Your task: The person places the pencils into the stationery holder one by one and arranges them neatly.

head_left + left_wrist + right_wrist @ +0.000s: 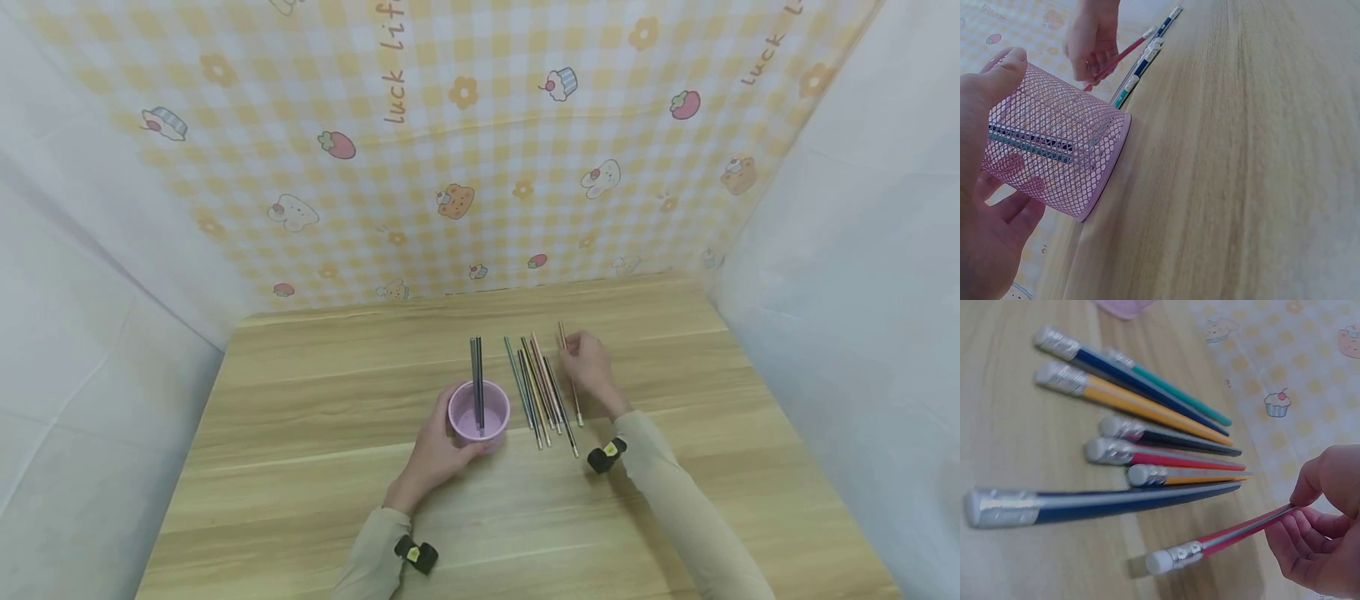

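A pink mesh pencil cup (1079, 115) stands upright on the table, and my left hand (435, 454) grips it round its side. Inside it lean two pencils (477, 367), one dark and one greenish, as seen through the mesh. To the right, my right hand (588, 365) pinches a red pencil (1235, 530) between thumb and fingers. Its white eraser end points toward me, tilted close over the wood. Between the cup and that hand lies a loose row of pencils, among them a green pencil (1179, 394), a yellow pencil (1147, 410) and a dark blue pencil (1122, 503).
The wooden table (300, 467) ends at a yellow checked cloth (420, 242) hung behind it. White sheets (840, 250) hang at both sides. Each wrist wears a small black camera (606, 456).
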Demonstrator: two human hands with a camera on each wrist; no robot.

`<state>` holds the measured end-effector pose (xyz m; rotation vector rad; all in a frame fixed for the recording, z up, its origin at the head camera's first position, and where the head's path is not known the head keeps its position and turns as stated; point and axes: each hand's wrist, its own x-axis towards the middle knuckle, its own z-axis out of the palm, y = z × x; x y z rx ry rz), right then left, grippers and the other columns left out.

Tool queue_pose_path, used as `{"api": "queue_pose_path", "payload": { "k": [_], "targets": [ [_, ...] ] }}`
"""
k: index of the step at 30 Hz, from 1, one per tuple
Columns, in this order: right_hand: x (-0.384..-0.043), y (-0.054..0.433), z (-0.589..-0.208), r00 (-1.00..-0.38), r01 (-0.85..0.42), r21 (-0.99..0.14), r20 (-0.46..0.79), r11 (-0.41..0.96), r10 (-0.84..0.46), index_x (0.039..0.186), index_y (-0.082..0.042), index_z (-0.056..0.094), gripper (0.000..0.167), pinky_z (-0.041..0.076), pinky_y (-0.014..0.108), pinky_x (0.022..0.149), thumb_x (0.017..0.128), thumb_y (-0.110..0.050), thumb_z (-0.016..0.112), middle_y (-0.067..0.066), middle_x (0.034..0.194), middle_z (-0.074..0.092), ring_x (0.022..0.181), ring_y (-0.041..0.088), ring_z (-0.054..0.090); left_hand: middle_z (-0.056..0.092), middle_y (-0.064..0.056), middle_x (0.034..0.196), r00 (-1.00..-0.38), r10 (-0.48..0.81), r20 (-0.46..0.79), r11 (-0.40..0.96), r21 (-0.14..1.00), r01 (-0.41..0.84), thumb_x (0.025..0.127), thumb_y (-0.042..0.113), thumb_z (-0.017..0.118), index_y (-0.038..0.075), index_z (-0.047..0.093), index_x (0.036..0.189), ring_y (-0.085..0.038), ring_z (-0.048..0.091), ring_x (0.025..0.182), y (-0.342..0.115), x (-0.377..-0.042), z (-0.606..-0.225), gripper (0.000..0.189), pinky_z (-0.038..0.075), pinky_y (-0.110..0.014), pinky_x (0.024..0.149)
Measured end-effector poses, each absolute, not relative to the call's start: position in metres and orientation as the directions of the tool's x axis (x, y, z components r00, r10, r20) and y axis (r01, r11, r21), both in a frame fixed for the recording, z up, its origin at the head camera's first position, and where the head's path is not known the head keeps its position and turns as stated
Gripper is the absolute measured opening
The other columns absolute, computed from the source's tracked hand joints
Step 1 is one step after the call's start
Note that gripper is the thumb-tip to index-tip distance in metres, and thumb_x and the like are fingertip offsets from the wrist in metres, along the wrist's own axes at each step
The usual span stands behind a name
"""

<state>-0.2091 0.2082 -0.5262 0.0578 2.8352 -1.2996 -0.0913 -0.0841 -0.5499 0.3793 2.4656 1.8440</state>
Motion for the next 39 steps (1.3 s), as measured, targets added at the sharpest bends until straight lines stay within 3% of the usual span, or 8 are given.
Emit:
{"api": "queue_pose_path", "payload": {
  "k": [9,21,27,32,36,39],
  "targets": [
    [-0.209,0.204,-0.497,-0.996,-0.016,-0.828,0.064,0.561,0.065,0.125,0.008,0.057,0.036,0.059,0.049,0.088,0.096,-0.013,0.062,0.027,0.115,0.065,0.104,0.04,0.066,0.051,-0.007,0.149,-0.968,0.223,0.117,0.306,0.934,0.184,0.068,0.017,0.094,0.023,0.034,0.155,-0.031,0.05,0.138,-0.085,-0.09,-0.551,0.106,0.042,-0.055,0.116],
    [-0.199,0.184,-0.445,-0.988,-0.059,-0.861,0.124,0.505,0.095,0.128,0.001,0.056,0.04,0.061,0.037,0.079,0.092,-0.017,0.059,0.018,0.116,0.066,0.104,0.033,0.066,0.052,-0.005,0.147,-0.967,0.223,0.121,0.311,0.932,0.188,0.068,0.022,0.094,0.023,0.035,0.154,-0.028,0.051,0.136,-0.084,-0.09,-0.55,0.104,0.043,-0.054,0.114],
    [-0.186,0.164,-0.417,-0.958,-0.206,-0.867,0.273,0.454,0.087,0.124,0.004,0.056,0.035,0.061,0.027,0.075,0.091,-0.008,0.06,0.019,0.111,0.066,0.098,0.031,0.067,0.053,-0.005,0.147,-0.967,0.221,0.127,0.312,0.93,0.193,0.068,0.022,0.094,0.024,0.036,0.153,-0.029,0.051,0.136,-0.085,-0.091,-0.55,0.103,0.043,-0.053,0.115],
    [-0.179,0.148,-0.405,-0.924,-0.303,-0.893,0.36,0.332,0.125,0.119,0.007,0.056,0.03,0.059,0.015,0.069,0.09,0.003,0.061,0.02,0.105,0.065,0.089,0.024,0.065,0.054,-0.007,0.146,-0.961,0.233,0.152,0.302,0.927,0.22,0.07,0.028,0.094,0.023,0.036,0.153,-0.03,0.052,0.135,-0.086,-0.092,-0.552,0.101,0.043,-0.054,0.114],
    [-0.175,0.138,-0.399,-0.911,-0.35,-0.906,0.388,0.238,0.137,0.117,0.007,0.056,0.028,0.06,0.017,0.068,0.089,0.008,0.06,0.023,0.104,0.065,0.087,0.017,0.062,0.054,-0.006,0.145,-0.961,0.226,0.16,0.294,0.929,0.223,0.069,0.027,0.094,0.023,0.037,0.152,-0.03,0.053,0.135,-0.085,-0.092,-0.552,0.101,0.043,-0.055,0.114],
    [-0.172,0.131,-0.398,-0.894,-0.408,-0.894,0.432,0.188,0.116,0.116,0.008,0.056,0.028,0.061,0.022,0.063,0.088,0.011,0.059,0.024,0.102,0.064,0.084,0.014,0.063,0.054,-0.01,0.145,-0.967,0.211,0.145,0.284,0.937,0.203,0.067,0.017,0.094,0.019,0.038,0.152,-0.032,0.052,0.135,-0.083,-0.091,-0.55,0.102,0.042,-0.055,0.115]
  ]
}}
